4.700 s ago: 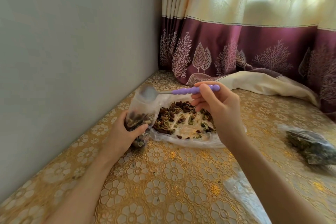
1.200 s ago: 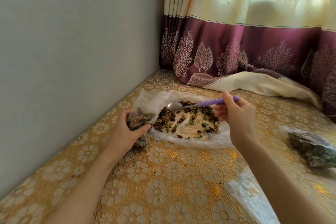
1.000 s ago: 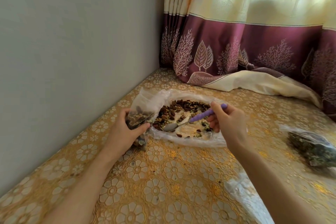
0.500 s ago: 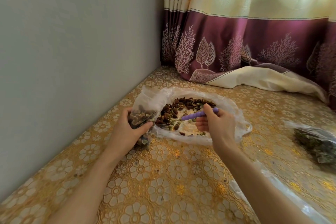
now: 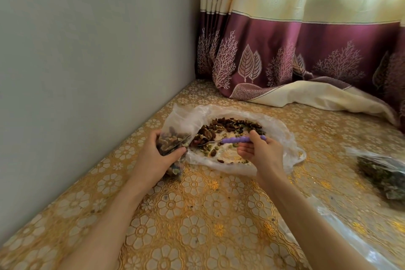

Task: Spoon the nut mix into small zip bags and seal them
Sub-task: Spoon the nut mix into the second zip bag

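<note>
A small clear zip bag [image 5: 174,131], partly filled with nuts, stands upright on the table with its mouth open; my left hand [image 5: 157,158] grips it around the middle. My right hand [image 5: 260,153] holds a spoon with a purple handle [image 5: 238,139] roughly level. The spoon's metal bowl [image 5: 202,141] carries some nuts and sits just right of the bag's mouth. Under it the nut mix [image 5: 228,129] lies spread on a large open plastic bag [image 5: 278,136].
A grey wall [image 5: 87,72] runs close along the left. A cream and maroon curtain [image 5: 306,50] hangs at the back, its hem lying on the gold floral tablecloth [image 5: 197,215]. A filled bag [image 5: 385,175] lies at the right edge; clear plastic [image 5: 341,237] lies under my right forearm.
The spoon dipped into the nut mix, scooped leftward, and now rides level with nuts beside the small bag's mouth. My left hand has kept holding the bag in place.
</note>
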`<state>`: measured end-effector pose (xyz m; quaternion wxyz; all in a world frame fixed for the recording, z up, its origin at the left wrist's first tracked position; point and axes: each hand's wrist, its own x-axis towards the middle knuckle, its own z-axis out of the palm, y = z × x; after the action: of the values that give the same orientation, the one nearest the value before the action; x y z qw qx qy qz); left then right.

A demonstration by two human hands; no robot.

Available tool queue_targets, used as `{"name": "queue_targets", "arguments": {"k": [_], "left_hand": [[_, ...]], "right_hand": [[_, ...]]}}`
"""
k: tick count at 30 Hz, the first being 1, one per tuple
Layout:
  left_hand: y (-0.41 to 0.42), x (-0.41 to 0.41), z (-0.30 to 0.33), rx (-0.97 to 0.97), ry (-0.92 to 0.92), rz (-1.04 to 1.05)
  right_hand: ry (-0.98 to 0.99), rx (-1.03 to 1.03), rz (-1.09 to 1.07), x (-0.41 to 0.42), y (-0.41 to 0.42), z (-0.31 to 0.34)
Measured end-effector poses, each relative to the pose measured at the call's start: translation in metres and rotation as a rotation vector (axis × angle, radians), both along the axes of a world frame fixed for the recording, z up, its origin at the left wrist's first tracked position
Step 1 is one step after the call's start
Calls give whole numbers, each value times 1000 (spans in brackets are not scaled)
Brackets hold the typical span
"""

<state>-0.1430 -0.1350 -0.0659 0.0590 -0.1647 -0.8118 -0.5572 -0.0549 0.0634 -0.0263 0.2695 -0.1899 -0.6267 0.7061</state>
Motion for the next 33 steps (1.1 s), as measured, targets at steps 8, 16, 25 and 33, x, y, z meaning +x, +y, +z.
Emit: {"name": "queue_targets", "arguments": {"k": [8, 16, 25, 33], "left_hand": [[1, -1, 1, 10, -25, -15], [1, 0, 2, 10, -33, -18], [1, 2, 3, 27, -23, -25], [0, 0, 1, 27, -17, -24]], "right_hand": [[-8, -148, -30, 6, 13, 8], [129, -131, -62, 15, 22, 41], [264, 139, 73, 15, -9, 60], [364, 460, 162, 17, -12, 52]]}}
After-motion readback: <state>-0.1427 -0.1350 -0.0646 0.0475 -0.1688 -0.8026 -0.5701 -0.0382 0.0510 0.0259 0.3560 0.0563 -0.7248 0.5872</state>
